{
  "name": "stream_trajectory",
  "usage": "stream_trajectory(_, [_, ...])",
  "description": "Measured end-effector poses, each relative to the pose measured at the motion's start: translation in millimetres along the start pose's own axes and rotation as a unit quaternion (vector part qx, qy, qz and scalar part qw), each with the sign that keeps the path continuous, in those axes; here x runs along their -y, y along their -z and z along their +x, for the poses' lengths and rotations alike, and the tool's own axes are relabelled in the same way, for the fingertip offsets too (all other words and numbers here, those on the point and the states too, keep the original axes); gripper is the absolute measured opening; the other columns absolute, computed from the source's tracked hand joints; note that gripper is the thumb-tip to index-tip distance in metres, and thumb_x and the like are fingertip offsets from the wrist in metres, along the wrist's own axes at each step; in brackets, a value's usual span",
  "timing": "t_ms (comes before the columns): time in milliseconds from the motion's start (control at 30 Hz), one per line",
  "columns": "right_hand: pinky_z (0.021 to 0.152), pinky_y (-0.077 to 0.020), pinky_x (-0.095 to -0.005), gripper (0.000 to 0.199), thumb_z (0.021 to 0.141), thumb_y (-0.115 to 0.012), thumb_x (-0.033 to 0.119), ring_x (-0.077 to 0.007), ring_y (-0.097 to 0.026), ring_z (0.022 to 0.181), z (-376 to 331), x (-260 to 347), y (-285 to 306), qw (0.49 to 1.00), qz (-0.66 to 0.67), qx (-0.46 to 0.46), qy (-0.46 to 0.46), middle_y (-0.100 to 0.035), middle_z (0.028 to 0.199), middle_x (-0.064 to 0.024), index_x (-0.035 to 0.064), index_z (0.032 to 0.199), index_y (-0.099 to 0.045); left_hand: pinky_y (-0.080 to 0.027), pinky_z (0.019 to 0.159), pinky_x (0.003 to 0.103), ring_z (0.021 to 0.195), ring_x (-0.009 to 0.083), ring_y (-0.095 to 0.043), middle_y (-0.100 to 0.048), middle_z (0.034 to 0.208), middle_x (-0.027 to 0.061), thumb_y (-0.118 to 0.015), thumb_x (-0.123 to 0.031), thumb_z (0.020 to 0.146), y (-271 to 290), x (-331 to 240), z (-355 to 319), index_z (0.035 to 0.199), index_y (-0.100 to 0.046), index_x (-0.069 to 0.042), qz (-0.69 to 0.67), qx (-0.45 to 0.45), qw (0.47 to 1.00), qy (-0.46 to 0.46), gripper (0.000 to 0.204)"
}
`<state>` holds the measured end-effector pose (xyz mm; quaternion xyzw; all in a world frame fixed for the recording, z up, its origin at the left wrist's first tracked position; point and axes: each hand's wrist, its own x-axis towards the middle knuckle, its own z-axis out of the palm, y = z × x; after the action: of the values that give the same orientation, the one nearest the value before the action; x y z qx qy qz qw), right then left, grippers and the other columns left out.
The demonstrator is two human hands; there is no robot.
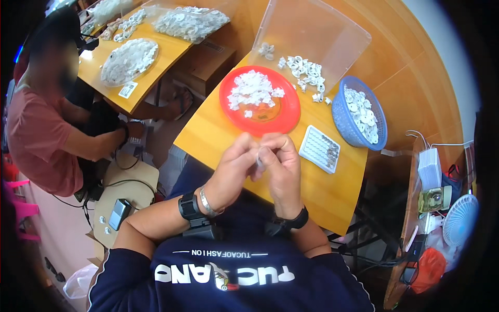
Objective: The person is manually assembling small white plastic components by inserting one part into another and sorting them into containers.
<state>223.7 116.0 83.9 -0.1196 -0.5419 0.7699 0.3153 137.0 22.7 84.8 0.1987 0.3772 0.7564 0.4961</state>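
Note:
My left hand (234, 165) and my right hand (278, 169) meet just in front of the red plate, above the table's near edge. Both are closed, with fingertips pinched together around a small white piece (259, 160) that is mostly hidden by the fingers. Small white plastic parts (251, 88) are heaped on the red round plate (292, 117) beyond my hands. Right of my hands lies a white tray (311, 146) with rows of small slots, some filled with small greyish pieces.
A blue basket (343, 122) of white ring-like parts stands at the table's right. More white parts (307, 72) lie by a clear plastic lid (332, 31). On the left a person (52, 130) sits at another table (174, 49). A shelf with a blue fan (460, 221) is far right.

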Motion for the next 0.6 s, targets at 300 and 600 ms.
stream_trajectory(300, [0.046, -0.0462, -0.0247, 0.010, 0.092, -0.061, 0.009, -0.0086, -0.051, 0.054, 3, -4, 9, 0.993, 0.062, -0.004, -0.098, -0.056, 0.075, -0.0030, 0.0027, 0.095, -0.055, -0.046, 0.060, 0.026, 0.067, 0.0151, -0.058, -0.060, 0.080, 0.0090, -0.044, -0.015, 0.098, 8, -1, 4, 0.095, -0.047, -0.006, -0.045, -0.007, 0.996, 0.073, 0.010])
stream_trajectory(600, [0.062, -0.0476, -0.0261, 0.008, 0.086, -0.065, 0.004, -0.0123, -0.058, 0.071, 1, -2, 13, 0.944, -0.306, -0.019, 0.118, -0.056, 0.087, -0.0062, -0.0024, 0.083, -0.061, -0.045, 0.063, 0.027, 0.069, 0.0153, -0.057, -0.059, 0.080, 0.0082, -0.043, -0.013, 0.097, 12, 7, 6, 0.097, -0.048, -0.006, -0.075, -0.017, 0.995, 0.061, 0.008])
